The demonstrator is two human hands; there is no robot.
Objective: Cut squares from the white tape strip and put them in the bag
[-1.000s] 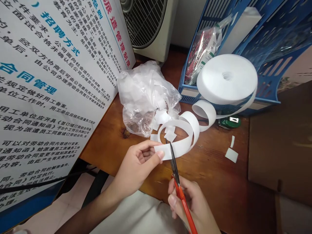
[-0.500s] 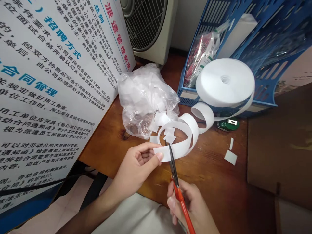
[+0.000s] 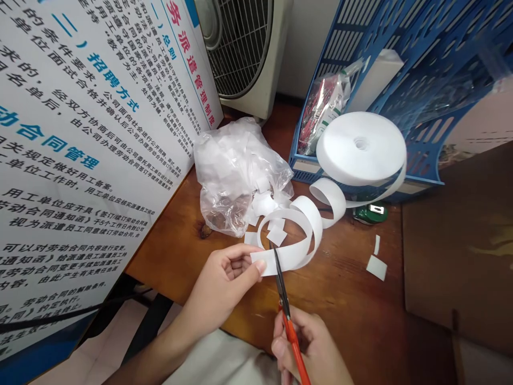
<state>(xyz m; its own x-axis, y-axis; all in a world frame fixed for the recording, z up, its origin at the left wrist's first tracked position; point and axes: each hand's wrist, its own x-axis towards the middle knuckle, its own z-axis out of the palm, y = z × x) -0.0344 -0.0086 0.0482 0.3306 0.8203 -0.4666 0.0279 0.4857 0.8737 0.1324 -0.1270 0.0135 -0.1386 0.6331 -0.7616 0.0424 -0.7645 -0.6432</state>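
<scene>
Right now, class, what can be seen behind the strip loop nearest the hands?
Through the loop of white strip, small white pieces and brown tabletop show. The strip itself covers whatever lies directly behind it, so that cannot be seen.

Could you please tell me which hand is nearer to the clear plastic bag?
Left. The left hand, pinching the white strip, is just on the bag's near side; the right hand, holding scissors, is closer to the person and farther right.
</scene>
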